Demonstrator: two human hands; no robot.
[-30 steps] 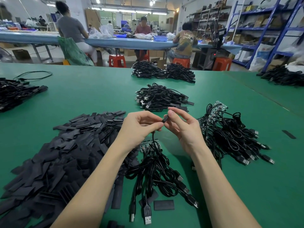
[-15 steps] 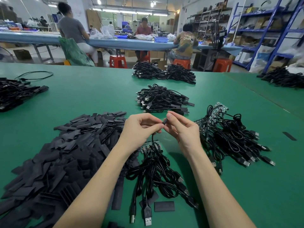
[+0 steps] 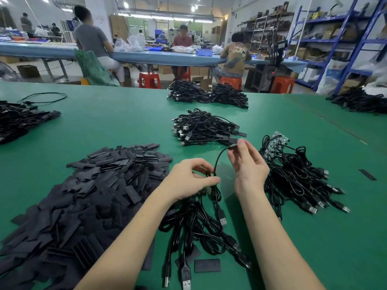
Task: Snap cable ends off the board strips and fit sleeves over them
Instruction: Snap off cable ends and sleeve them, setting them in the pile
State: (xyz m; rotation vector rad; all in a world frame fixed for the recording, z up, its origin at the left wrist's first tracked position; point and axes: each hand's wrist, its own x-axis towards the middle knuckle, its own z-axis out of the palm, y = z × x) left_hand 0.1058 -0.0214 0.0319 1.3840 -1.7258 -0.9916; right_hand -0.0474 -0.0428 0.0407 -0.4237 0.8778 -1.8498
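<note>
Black cable (image 3: 217, 160) arched upward, sleeved end (image 3: 232, 146) raised, sleeve pile (image 3: 100, 185) left

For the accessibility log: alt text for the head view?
Right hand pinches a cable end raised over a green table; left hand grips the cable lower down. Black sleeves lie left, cable bundles right.

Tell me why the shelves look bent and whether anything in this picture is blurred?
Head view: the wide-angle lens bows the blue shelving at the right edge. The people at the far table look soft. The right hand holding the cable end is fairly sharp. Overhead tube lights glare white, and soft shadows fall under both arms on the green table.
</note>
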